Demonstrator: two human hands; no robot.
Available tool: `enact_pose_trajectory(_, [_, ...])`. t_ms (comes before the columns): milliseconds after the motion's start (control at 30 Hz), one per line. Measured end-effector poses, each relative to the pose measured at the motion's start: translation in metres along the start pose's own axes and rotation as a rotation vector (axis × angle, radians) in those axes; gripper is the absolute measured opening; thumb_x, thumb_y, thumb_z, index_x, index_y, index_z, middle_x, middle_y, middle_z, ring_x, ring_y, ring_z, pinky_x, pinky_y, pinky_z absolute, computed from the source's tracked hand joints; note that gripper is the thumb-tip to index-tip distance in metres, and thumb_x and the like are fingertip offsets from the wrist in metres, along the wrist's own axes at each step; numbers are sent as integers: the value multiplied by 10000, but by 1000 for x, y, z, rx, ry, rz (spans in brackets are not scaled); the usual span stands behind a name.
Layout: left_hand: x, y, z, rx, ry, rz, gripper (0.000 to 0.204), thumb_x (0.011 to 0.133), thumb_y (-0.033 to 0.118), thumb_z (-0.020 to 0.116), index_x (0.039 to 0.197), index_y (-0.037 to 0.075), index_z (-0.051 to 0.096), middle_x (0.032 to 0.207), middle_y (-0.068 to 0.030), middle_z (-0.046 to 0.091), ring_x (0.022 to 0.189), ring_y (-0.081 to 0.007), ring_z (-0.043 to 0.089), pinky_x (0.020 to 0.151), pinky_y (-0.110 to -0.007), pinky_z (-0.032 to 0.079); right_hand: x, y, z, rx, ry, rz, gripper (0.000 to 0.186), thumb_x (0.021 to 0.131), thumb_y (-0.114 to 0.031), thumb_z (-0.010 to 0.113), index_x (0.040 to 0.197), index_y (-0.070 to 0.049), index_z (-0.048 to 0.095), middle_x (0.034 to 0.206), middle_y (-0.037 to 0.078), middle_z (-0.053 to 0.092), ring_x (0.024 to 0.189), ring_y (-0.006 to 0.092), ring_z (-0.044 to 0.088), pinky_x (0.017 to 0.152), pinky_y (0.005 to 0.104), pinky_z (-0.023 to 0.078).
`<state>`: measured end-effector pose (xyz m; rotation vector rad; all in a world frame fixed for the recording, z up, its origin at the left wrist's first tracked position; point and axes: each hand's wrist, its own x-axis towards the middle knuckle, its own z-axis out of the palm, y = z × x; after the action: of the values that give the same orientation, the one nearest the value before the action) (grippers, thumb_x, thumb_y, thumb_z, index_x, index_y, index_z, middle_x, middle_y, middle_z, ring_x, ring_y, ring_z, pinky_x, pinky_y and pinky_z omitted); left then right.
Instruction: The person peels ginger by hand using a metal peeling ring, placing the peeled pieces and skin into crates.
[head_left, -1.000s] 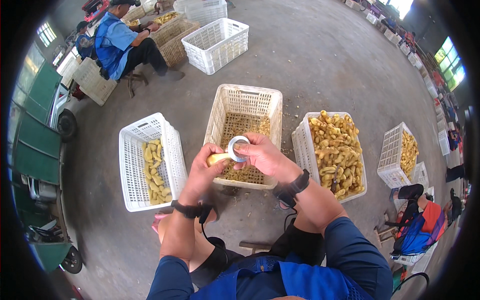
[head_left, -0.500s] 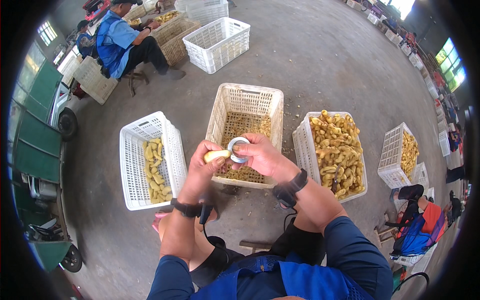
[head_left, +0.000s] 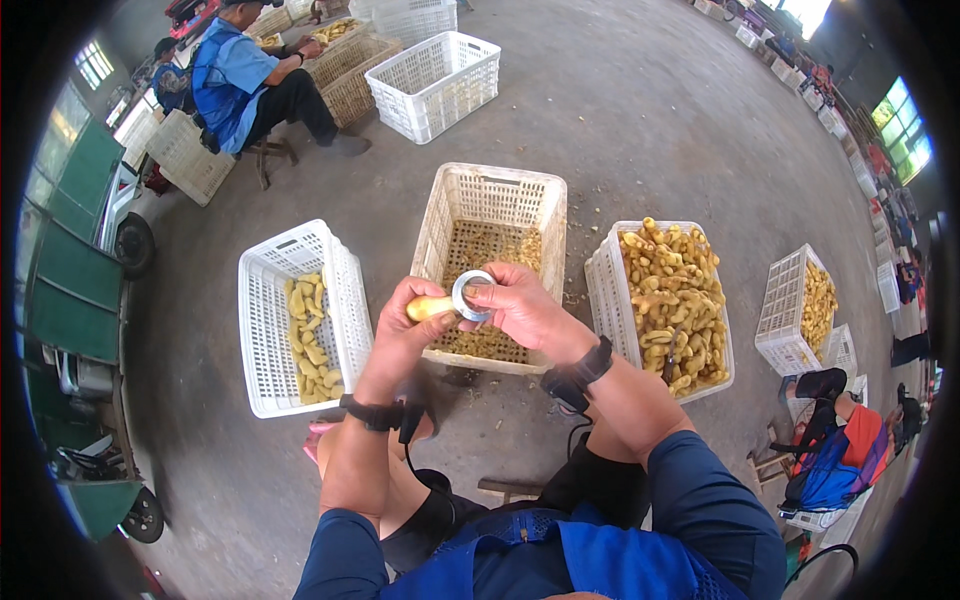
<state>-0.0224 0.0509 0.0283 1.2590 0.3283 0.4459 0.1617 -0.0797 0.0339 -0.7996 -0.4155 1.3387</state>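
Observation:
My left hand (head_left: 392, 325) grips a smooth yellow root piece (head_left: 425, 308), which looks like ginger, between thumb and fingers. My right hand (head_left: 522, 312) is closed on a silvery ring-shaped tool (head_left: 459, 297), its rim against the right end of the root piece. Both hands are above the near part of a dirty white slatted crate (head_left: 500, 175) with scraps on its bottom. Smooth yellow pieces (head_left: 312, 345) lie in a white crate (head_left: 262, 350) at the left. To the right, a full crate (head_left: 610, 300) holds a heap of knobbly brownish-yellow roots (head_left: 670, 280).
A thin dark object (head_left: 671, 355) rests on the right heap. Farther right stands another filled crate (head_left: 783, 310). A person in a blue vest (head_left: 225, 85) sits at the far left, near an empty-looking white crate (head_left: 432, 90). A green vehicle (head_left: 75, 310) borders the left side.
The ring tool has shifted slightly left and now overlaps more of the root piece's right end. My left hand keeps its grip; the crates stay put.

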Motion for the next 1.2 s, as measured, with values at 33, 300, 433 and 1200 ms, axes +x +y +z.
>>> enact_pose_trajectory(33, [0,0,0,0,0,1,315,946,112,813,1179,108,601,1128,6,633,1037,-105,616,906,-277,522,0,0,1,-1,-1,-1,97,1000,-68,715,1071,-7,692,1027,106,743,919,230,753,797,432,666])
enact_pose_trajectory(300, [4,6,10,-253,-16,89,309,959,122,792,1181,92,580,1122,-12,628,986,-132,626,864,-289,526,-3,-1,3,29,-18,14,164,1026,-98,676,1142,18,677,1082,134,735,941,258,754,821,416,654])
enact_pose_trajectory(433, [6,2,6,-93,19,67,323,968,141,794,1188,95,563,1098,-7,620,953,-112,604,847,-279,506,-1,-7,-1,79,39,-8,156,1021,-100,682,1134,8,680,1068,119,739,911,236,752,812,411,651])
enact_pose_trajectory(1200, [17,-8,9,-282,183,-4,423,1069,162,633,1450,57,483,1148,-98,659,959,-177,704,723,-299,604,1,-2,7,-603,138,-245,170,1037,-150,703,1017,7,640,974,89,714,788,132,716,652,268,620])
